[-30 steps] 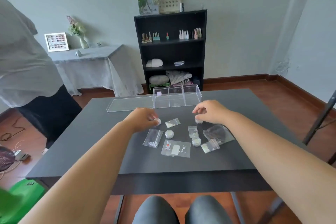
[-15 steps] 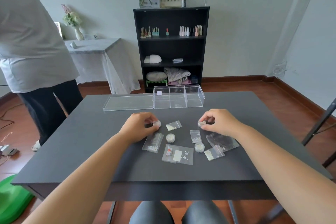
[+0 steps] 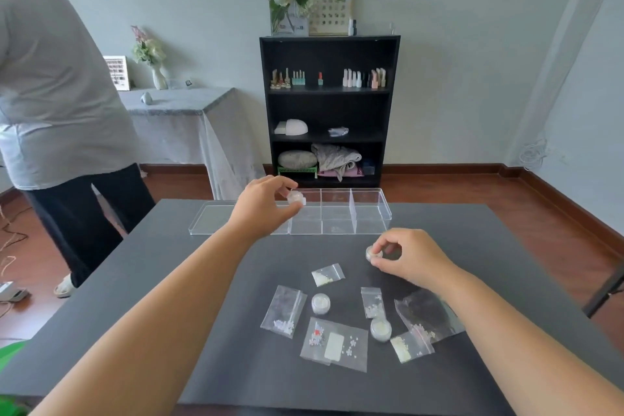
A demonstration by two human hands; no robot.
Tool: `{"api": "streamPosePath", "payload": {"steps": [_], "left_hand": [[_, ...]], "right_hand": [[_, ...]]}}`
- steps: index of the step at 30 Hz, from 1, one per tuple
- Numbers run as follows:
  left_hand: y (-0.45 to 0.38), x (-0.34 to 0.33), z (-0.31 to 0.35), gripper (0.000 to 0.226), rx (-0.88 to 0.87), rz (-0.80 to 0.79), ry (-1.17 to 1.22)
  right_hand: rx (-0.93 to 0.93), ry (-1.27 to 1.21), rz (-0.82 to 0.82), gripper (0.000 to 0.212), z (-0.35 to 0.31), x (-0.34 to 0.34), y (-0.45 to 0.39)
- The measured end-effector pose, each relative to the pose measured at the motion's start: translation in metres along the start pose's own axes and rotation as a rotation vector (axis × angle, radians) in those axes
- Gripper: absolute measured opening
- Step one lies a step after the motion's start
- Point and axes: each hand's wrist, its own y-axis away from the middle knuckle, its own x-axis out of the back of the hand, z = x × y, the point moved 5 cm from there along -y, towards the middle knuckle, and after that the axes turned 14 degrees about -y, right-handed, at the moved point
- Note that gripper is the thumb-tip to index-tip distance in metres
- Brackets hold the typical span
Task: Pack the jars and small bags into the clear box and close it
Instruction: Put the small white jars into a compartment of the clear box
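Over the clear box (image 3: 337, 209), left hand (image 3: 261, 208) grip pinching a jar (image 3: 296, 196), right hand (image 3: 410, 257) grip pinching another jar (image 3: 373, 253)

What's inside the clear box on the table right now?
The clear box looks empty in its middle and right compartments; the left hand, holding a jar, hides part of the left one.

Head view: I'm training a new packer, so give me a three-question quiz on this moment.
1. True or false: the box is closed.
2. How many jars lie loose on the table?
3. The left hand holds its jar: A) above the box, B) over the bags, C) off the table.

Key: 1 false, its lid lies open. 2 two; the right hand holds another. 3 A.
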Motion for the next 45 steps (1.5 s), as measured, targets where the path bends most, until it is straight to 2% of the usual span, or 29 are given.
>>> {"api": "streamPosePath", "payload": {"steps": [3,9,13,17,23,28,30,32,35,37,42,45], "left_hand": [[-0.03,-0.008,0.001,0.015,0.006,-0.049,-0.093],[-0.065,-0.042,-0.003,0.02,-0.115,-0.232,-0.496],[-0.077,-0.059,-0.001,0.022,-0.198,-0.345,-0.709],[-0.083,-0.073,0.002,0.023,-0.243,-0.405,-0.788],[-0.085,-0.081,0.002,0.026,-0.195,-0.491,-0.815],[-0.086,-0.076,0.011,0.02,-0.228,-0.43,-0.939],[-0.085,-0.067,0.013,0.016,-0.197,-0.365,-0.912],[-0.08,-0.056,0.01,0.019,-0.122,-0.275,-0.779],[-0.059,-0.042,-0.004,0.022,0.057,-0.134,-0.463],[-0.041,-0.044,-0.012,0.021,0.117,-0.091,-0.348],[-0.013,-0.063,-0.025,0.031,0.124,-0.033,-0.243],[-0.006,-0.068,-0.027,0.03,0.132,0.026,-0.203]], "right_hand": [[0.092,-0.023,0.015,0.009,-0.015,-0.001,-0.019],[0.233,-0.044,0.03,0.007,-0.038,-0.005,-0.054],[0.262,-0.048,0.03,0.009,-0.04,-0.01,-0.072],[0.256,-0.039,0.045,0.009,-0.038,-0.017,-0.084],[0.222,-0.043,0.061,0.006,-0.038,-0.028,-0.093],[0.25,-0.049,0.073,0.011,-0.047,-0.032,-0.102],[0.247,-0.033,0.088,0.015,-0.052,-0.033,-0.11],[0.208,-0.007,0.052,0.019,-0.055,-0.037,-0.122],[0.123,0.052,-0.097,0.019,-0.059,-0.05,-0.14],[0.079,0.122,-0.189,0.018,-0.062,-0.058,-0.151],[-0.005,0.31,-0.267,0.014,-0.067,-0.073,-0.167],[0.031,0.447,-0.285,0.011,-0.071,-0.082,-0.171]]}}
